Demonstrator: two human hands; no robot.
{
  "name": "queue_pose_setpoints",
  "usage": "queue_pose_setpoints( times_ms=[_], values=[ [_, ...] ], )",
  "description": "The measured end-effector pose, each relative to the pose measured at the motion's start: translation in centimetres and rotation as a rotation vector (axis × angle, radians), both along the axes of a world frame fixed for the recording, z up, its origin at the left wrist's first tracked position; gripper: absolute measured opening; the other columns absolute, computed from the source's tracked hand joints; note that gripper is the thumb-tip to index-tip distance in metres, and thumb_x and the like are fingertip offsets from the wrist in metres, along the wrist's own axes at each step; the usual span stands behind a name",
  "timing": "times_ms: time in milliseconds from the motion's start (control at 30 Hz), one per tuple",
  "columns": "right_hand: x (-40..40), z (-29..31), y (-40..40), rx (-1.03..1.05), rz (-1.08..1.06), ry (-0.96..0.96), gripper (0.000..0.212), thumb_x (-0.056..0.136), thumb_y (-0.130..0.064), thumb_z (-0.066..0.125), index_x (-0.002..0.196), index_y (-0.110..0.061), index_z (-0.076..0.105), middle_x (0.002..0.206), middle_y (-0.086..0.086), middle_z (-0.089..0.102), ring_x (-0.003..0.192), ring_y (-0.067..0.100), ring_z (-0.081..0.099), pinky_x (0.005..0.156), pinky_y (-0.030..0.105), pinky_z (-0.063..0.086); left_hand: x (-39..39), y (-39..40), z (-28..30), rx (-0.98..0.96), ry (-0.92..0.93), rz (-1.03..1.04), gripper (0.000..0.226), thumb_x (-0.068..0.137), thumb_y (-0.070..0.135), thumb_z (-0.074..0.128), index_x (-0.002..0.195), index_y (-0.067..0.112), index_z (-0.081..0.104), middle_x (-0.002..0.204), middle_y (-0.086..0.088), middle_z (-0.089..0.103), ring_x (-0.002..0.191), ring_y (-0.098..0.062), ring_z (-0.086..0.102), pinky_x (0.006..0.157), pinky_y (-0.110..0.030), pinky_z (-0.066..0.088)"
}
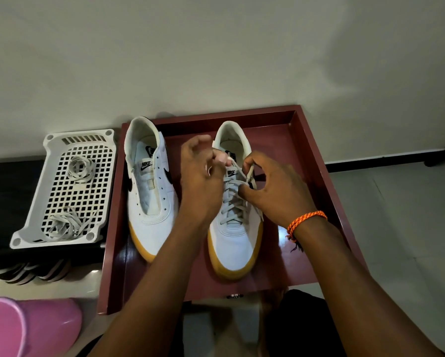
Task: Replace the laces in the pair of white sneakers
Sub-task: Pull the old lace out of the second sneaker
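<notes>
Two white sneakers with gum soles stand in a dark red tray (309,155), toes toward me. The left sneaker (151,191) has bare eyelets and no lace. The right sneaker (235,240) is laced with a grey-white lace (233,202). My left hand (202,176) is over the right sneaker's tongue with fingers curled, pinching one lace end. My right hand (273,191), with an orange cord on its wrist, pinches the other lace end near the top eyelets.
A white perforated basket (61,191) left of the tray holds two loose bundles of laces (64,226). A pink plastic tub (30,328) sits at the lower left. A pale wall rises behind the tray, and tiled floor lies to the right.
</notes>
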State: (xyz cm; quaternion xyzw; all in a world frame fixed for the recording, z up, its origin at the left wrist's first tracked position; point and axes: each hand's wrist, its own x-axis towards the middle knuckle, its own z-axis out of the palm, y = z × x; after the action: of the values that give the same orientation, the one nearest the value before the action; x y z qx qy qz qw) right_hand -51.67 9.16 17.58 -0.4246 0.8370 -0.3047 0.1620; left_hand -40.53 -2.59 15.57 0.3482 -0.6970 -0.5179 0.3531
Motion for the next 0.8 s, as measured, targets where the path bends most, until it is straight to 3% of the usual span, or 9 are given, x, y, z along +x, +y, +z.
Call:
queue_pose_setpoints(
  times_ms=[67,167,233,333,433,567,667,700,800],
  values=[
    [0.0,0.0,0.1,-0.01,-0.01,-0.008,0.028,0.085,-0.037,0.078,0.098,-0.036,0.053,0.085,-0.012,0.07,0.064,0.003,0.063,0.052,0.025,0.05,0.2,-0.1,0.7,0.115,0.06,0.045,0.036,0.104,0.016,0.062,0.085,0.045,0.07,0.143,0.001,0.048,0.125,-0.002,0.058,0.099,-0.032,0.056],
    [0.0,-0.1,0.1,-0.016,-0.017,-0.023,0.027,0.085,-0.034,0.078,0.097,-0.036,0.054,0.089,-0.011,0.071,0.067,0.004,0.066,0.057,0.03,0.058,0.8,-0.2,0.6,-0.159,-0.077,0.031,0.019,0.104,0.014,0.058,0.107,0.026,0.072,0.141,-0.006,0.051,0.122,0.006,0.053,0.097,-0.025,0.052],
    [0.0,-0.2,0.0,-0.015,-0.012,-0.021,0.027,0.085,-0.033,0.078,0.098,-0.035,0.054,0.088,-0.012,0.071,0.065,0.003,0.065,0.056,0.029,0.056,0.9,-0.1,-0.2,-0.368,-0.286,-0.027,0.019,0.103,0.029,0.057,0.113,0.027,0.072,0.15,-0.001,0.047,0.137,-0.007,0.046,0.106,-0.044,0.049],
    [0.0,-0.3,0.0,-0.031,0.003,-0.01,0.024,0.087,-0.034,0.075,0.099,-0.035,0.054,0.091,-0.01,0.072,0.072,0.005,0.066,0.059,0.032,0.059,0.7,0.5,-0.9,-0.466,-0.532,-0.134,0.015,0.1,0.04,0.065,0.108,0.032,0.075,0.165,0.006,0.036,0.15,-0.026,0.033,0.112,-0.061,0.039],
    [0.1,-0.3,0.0,-0.025,0.005,0.001,0.024,0.087,-0.035,0.075,0.1,-0.036,0.054,0.095,-0.011,0.072,0.079,0.006,0.067,0.062,0.032,0.06,0.3,0.7,-1.0,-0.394,-0.461,-0.135,0.004,0.097,0.028,0.072,0.098,0.028,0.076,0.163,0.009,0.037,0.145,-0.027,0.036,0.107,-0.057,0.042],
    [0.0,-0.1,0.0,-0.013,-0.003,-0.012,0.028,0.086,-0.037,0.078,0.1,-0.036,0.054,0.094,-0.014,0.07,0.076,0.002,0.065,0.056,0.024,0.052,0.0,-0.1,-0.4,-0.189,-0.173,-0.078,0.02,0.095,0.027,0.066,0.078,0.038,0.067,0.145,0.006,0.051,0.133,-0.022,0.052,0.104,-0.044,0.05],
    [0.0,0.0,0.2,-0.012,-0.014,-0.025,0.028,0.085,-0.036,0.079,0.097,-0.035,0.054,0.089,-0.015,0.07,0.064,-0.006,0.059,0.047,0.014,0.034,0.2,-0.6,0.3,0.121,0.042,0.026,0.013,0.103,0.019,0.064,0.093,0.021,0.073,0.133,0.001,0.056,0.117,-0.012,0.064,0.092,-0.033,0.06],
    [0.1,0.0,0.2,-0.013,-0.015,-0.026,0.028,0.085,-0.035,0.079,0.097,-0.035,0.054,0.087,-0.015,0.07,0.063,-0.007,0.058,0.045,0.012,0.031,0.4,-0.8,0.4,0.098,0.036,0.054,0.01,0.103,0.019,0.062,0.101,0.018,0.072,0.13,0.0,0.057,0.115,-0.013,0.065,0.09,-0.033,0.06],
    [0.0,0.0,0.2,-0.019,-0.013,-0.026,0.027,0.085,-0.033,0.078,0.096,-0.035,0.054,0.088,-0.014,0.07,0.064,-0.007,0.059,0.047,0.014,0.033,0.9,-1.2,-0.4,-0.215,-0.144,0.004,0.02,0.101,0.03,0.055,0.11,0.028,0.072,0.129,0.001,0.06,0.125,-0.02,0.057,0.1,-0.046,0.054]
  ],
)
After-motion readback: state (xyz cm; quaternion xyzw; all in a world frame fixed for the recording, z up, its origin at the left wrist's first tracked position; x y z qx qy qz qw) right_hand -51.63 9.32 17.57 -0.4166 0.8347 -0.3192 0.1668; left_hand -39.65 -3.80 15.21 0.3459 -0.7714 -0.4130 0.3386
